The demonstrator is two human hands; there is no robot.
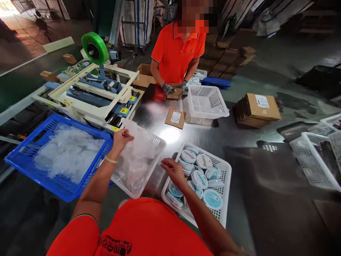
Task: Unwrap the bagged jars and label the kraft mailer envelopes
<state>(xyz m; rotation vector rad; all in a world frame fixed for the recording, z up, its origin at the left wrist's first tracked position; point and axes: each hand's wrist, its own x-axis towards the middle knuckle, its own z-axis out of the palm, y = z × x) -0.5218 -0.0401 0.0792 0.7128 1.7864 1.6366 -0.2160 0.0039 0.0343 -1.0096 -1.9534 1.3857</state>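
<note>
Shiny tabletop point(213, 137): flat cardboard point(175, 119) and white basket point(204, 112) beyond round containers point(199, 179)

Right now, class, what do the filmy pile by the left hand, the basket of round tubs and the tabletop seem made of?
Filmy pile: probably thin plastic, translucent and crinkled.
Basket: likely moulded plastic, white, with regular holes.
Tabletop: apparently metal, smooth, showing bright glare.

At frame centre, my table point(226, 137) is smooth, reflective metal. Left of centre, I have wrinkled, translucent plastic film point(138, 151); lower left, a blue basket point(37, 180) of perforated plastic. Lower right of centre: smooth, glossy tubs point(199, 179). Bottom centre: my shirt point(149, 227), matt cloth.
</note>
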